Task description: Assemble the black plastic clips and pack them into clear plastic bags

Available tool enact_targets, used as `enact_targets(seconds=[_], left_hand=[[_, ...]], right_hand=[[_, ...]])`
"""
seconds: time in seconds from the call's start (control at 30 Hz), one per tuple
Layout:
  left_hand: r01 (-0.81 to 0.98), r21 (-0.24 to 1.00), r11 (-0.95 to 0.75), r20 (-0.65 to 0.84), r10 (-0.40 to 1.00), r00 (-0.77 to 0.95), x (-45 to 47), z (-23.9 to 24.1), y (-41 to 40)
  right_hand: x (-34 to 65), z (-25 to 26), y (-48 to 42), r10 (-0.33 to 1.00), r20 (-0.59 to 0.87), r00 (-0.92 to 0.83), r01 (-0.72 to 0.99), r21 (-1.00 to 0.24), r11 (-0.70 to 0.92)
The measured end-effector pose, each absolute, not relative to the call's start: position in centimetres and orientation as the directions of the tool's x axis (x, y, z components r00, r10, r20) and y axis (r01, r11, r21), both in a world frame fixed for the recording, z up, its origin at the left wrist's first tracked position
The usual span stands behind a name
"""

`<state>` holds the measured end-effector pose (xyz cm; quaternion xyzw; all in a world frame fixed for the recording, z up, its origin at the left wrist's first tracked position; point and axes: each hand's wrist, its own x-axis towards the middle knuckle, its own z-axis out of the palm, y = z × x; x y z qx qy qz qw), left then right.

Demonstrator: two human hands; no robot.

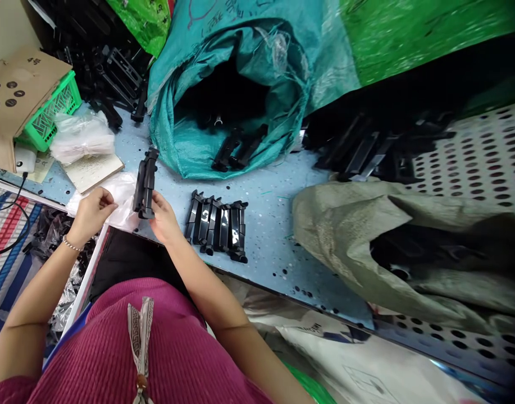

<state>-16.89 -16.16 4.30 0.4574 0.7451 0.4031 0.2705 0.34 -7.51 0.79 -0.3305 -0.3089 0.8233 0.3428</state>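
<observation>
My right hand (164, 217) grips a long black plastic part (145, 185) with thicker ends, held upright above the near edge of the table. My left hand (91, 214) is just left of it, thumb and fingertips pinched together; whatever is between them, if anything, is too small to make out. Thin clear plastic bags (121, 196) lie under and beside the left hand. To the right of my right hand, several similar black parts (217, 224) lie side by side in a row on the blue speckled table (269, 224).
A teal woven sack (173, 146) opens toward me with black parts inside. A grey-green sack (333, 224) lies at the right. At the left are a bundle of plastic bags (83, 134), a green basket (55, 112) and a cardboard box (21, 95). More black parts (122, 73) are heaped behind.
</observation>
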Motion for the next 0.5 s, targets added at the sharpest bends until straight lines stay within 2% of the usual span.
enact_targets(seconds=[0.13, 0.27, 0.37, 0.43, 0.5], left_hand=[[0.246, 0.929, 0.277, -0.168, 0.907, -0.386, -16.9, 2.4, -15.5], [0.253, 0.912, 0.322, -0.232, 0.915, -0.33, -16.0, 0.5, -15.1], [0.31, 0.911, 0.273, -0.158, 0.924, -0.35, -15.8, 1.0, -15.5], [0.399, 0.896, 0.193, -0.039, 0.932, -0.361, -16.1, 2.4, -16.0], [0.564, 0.819, 0.103, 0.112, 0.936, -0.335, -16.5, 3.9, -16.5]], right_hand=[[2.2, 1.9, -7.5, 0.767, -0.32, -0.557, -0.394, -0.711, -0.582], [2.5, 1.6, -7.3, 0.733, -0.329, -0.595, -0.389, -0.68, -0.622], [1.8, 0.2, -7.6, 0.678, -0.358, -0.642, -0.356, -0.644, -0.677], [1.2, -0.7, -8.0, 0.658, -0.394, -0.641, -0.323, -0.64, -0.697], [1.0, -1.2, -8.4, 0.661, -0.423, -0.619, -0.316, -0.637, -0.703]])
